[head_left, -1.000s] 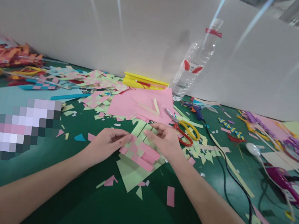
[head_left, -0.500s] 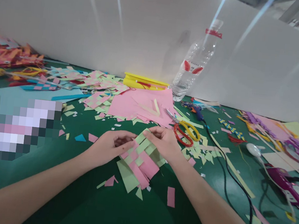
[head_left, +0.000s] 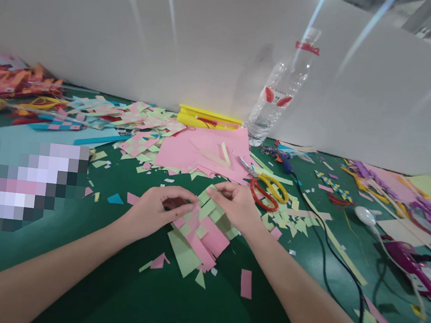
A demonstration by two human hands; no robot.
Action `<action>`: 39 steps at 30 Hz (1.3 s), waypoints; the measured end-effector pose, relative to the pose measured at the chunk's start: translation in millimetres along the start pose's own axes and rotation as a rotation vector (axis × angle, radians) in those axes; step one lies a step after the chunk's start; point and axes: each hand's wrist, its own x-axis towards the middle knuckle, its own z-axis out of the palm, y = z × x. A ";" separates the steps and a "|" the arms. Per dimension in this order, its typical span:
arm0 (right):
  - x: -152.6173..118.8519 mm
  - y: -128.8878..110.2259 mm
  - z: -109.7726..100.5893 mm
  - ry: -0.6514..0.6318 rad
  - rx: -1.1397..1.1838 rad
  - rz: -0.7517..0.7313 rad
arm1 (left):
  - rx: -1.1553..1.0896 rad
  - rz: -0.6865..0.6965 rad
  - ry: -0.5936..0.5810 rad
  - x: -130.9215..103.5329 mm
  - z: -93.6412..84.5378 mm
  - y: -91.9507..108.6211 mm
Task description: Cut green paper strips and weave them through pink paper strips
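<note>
Pink and pale green paper strips are interlaced into a woven paper piece (head_left: 202, 229) low over the middle of the table. My left hand (head_left: 163, 203) pinches its left edge between thumb and fingers. On the upper right edge, my right hand (head_left: 236, 204) grips a green part, thumb on top and fingers behind. Loose strip ends fan out toward me. Part of the weave's back is hidden by my fingers. Scissors (head_left: 270, 190) with one red and one yellow handle lie just beyond my right hand.
Paper scraps (head_left: 294, 218) litter the green table (head_left: 110, 284). A clear bottle (head_left: 278, 96) leans by the white partition. Behind the weave lies a pink sheet (head_left: 205, 150). A blue glue gun (head_left: 283, 158) trails a black cable on the right, near a purple device (head_left: 416, 265).
Both hands hold the woven paper in nearly the same place. The left fingers have shifted very slightly along its edge.
</note>
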 end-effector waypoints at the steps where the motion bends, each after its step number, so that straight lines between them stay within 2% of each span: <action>1: 0.0 0.2 -0.1 0.000 0.004 -0.002 | 0.002 -0.006 -0.005 0.1 0.1 -0.1; 9: 1.6 2.5 -0.4 0.019 -0.014 -0.014 | 0.012 -0.060 -0.019 1.2 1.5 0.4; 17: 2.7 2.1 -0.6 0.044 -0.013 -0.013 | 0.042 -0.043 -0.004 -0.9 0.7 1.3; 28: 7.2 11.9 -2.9 0.182 0.028 0.031 | -0.079 -0.139 0.075 1.1 -1.7 -4.0; 34: 8.5 10.4 -5.6 0.129 0.015 0.048 | -0.087 -0.143 0.112 3.2 -3.0 -4.6; 39: 9.0 10.7 -8.9 0.100 -0.165 -0.004 | -0.016 -0.113 0.150 3.8 -4.8 -8.4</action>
